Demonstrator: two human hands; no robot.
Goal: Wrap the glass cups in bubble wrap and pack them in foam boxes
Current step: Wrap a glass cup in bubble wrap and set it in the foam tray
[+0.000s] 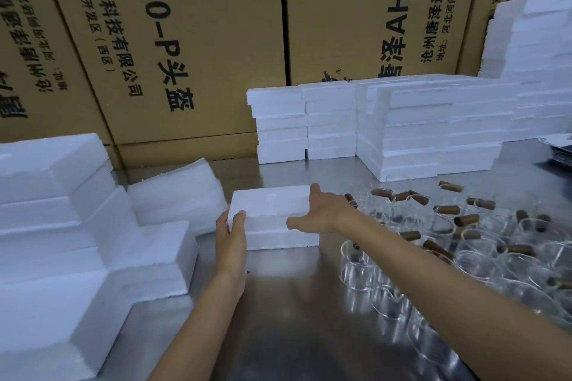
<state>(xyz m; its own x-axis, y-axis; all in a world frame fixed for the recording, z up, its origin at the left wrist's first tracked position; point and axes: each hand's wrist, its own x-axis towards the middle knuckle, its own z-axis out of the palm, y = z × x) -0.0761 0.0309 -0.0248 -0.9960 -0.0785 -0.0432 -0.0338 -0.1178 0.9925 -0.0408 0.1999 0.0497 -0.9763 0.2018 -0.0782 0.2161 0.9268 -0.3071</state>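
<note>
A closed white foam box [272, 216] lies on the steel table [294, 318] in the middle of the view. My left hand [231, 237] grips its left end, thumb on the front face. My right hand [322, 213] holds its right end, with the thumb on the front and the fingers over the far corner. A stack of bubble wrap sheets [176, 195] leans just left of the box. Several glass cups with brown wooden handles [448, 244] crowd the table on the right, under and beside my right forearm.
Stepped stacks of foam boxes [71, 241] fill the left side. More foam boxes [402, 124] are piled along the back and at the far right [535, 49]. Tall cardboard cartons [192, 40] form a wall behind. A dark flat object [561, 153] lies at the right edge.
</note>
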